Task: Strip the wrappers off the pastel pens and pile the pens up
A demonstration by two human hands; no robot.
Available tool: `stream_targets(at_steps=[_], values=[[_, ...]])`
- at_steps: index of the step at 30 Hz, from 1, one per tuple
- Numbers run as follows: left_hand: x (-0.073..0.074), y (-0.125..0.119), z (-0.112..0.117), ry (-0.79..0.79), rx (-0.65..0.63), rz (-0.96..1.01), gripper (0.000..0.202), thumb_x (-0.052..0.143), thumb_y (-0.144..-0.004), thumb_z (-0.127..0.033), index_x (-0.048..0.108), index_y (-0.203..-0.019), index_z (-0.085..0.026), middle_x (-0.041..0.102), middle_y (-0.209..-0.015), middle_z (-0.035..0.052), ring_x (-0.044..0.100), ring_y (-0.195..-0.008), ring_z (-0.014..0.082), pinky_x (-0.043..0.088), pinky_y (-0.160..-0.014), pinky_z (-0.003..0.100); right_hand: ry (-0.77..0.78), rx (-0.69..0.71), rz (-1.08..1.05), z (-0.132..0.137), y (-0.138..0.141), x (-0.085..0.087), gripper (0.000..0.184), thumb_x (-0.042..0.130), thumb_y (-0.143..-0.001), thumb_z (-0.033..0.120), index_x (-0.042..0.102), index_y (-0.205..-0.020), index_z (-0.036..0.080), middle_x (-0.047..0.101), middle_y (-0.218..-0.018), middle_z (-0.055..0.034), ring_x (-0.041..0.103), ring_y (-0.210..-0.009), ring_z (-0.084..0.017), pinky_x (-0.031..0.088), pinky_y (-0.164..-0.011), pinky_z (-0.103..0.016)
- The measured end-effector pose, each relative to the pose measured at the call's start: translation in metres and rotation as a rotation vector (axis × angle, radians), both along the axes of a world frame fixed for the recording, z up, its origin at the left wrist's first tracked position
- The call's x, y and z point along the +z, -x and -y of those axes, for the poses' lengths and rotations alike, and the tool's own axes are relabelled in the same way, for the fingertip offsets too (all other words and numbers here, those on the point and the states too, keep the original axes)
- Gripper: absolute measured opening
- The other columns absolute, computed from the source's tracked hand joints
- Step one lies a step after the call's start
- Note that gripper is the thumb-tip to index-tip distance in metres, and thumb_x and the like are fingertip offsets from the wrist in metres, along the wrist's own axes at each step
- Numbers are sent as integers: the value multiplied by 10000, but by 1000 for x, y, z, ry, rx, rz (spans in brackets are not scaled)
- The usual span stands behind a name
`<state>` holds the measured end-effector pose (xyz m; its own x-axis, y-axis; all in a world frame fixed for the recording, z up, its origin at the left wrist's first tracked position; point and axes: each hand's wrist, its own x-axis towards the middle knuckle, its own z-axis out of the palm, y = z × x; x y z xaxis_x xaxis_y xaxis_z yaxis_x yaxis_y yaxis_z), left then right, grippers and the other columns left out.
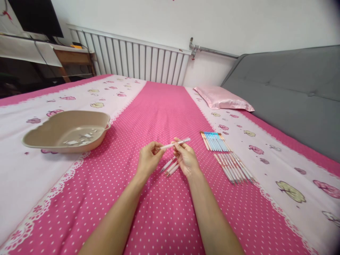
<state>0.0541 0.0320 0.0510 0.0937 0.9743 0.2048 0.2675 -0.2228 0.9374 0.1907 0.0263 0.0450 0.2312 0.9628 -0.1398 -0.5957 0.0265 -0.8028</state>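
Observation:
Both hands hold one pale pink-and-white pen [170, 145] above the bed, tilted up toward the right. My left hand [150, 158] pinches its left end between thumb and fingers. Farther along, near its clear right end, my right hand [186, 159] grips it. Several loose pens [171, 168] lie on the sheet beneath, partly hidden by my right hand. To the right, a row of pale pens [233, 168] rests side by side. Just behind that row is another of blue pens [215, 141] with orange-toned ones at its ends.
A beige plastic basin [66, 148] with small white scraps [79, 140] inside stands on the left of the bed. The pink dotted bedsheet [162, 219] spreads under everything. Farther back are a pink pillow [223, 97], a grey headboard [287, 78], a radiator [132, 56] and a desk with a monitor [37, 17].

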Motion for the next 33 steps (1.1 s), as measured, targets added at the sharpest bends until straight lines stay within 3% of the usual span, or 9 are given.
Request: stream_targets(at_steps=[2,9,11,15,19,23,30,33], values=[[2,1,1,45,-1,-46,336,547,-738,-461,613,-693,-134,528,-511,-13,412,-418,76,288,-403,191,-10,7,-2,0,0,0,244,693,-631,132,659,-866,188,672,-794,9,558,-600,-47,451,-513,-128],[0,5,0,183,12,-50,586,371,-786,-601,590,-536,-118,547,-455,43,507,-428,125,409,-500,252,-40,34,18,2,3,2,245,689,-632,144,658,-871,192,680,-808,14,559,-617,-40,433,-515,-116],[-1,5,0,164,30,-58,563,383,-785,-595,619,-616,-112,577,-512,55,520,-455,130,409,-500,254,-41,36,23,2,3,3,249,687,-635,150,657,-878,197,681,-810,16,561,-618,-42,435,-516,-119],[-2,1,0,10,19,-1,425,628,-671,-466,597,-949,-146,629,-747,46,555,-582,126,412,-517,225,-42,11,40,1,3,2,268,687,-634,156,651,-897,198,682,-804,16,561,-614,-41,435,-516,-117],[-2,0,-2,-61,-28,-10,249,608,-698,-364,614,-809,-141,584,-651,9,479,-519,90,353,-470,192,-43,3,41,1,3,1,278,685,-629,151,646,-902,193,680,-809,14,558,-613,-42,431,-513,-119],[-1,1,-3,52,-53,-67,371,482,-777,-460,619,-703,-123,505,-498,-18,386,-411,76,281,-410,196,-60,18,55,1,3,1,292,687,-627,160,644,-913,198,673,-828,15,557,-629,-49,433,-527,-131],[-4,4,-4,187,-43,-31,557,357,-807,-566,572,-540,-127,527,-440,23,465,-399,106,371,-460,232,-73,51,57,2,5,2,304,680,-627,159,637,-926,195,670,-828,9,550,-640,-55,430,-535,-141],[-2,4,-2,200,-34,5,541,396,-786,-581,621,-654,-106,580,-528,49,518,-459,121,411,-494,248,-74,54,54,3,4,4,307,680,-629,156,637,-929,199,669,-833,13,548,-638,-51,433,-541,-139]])
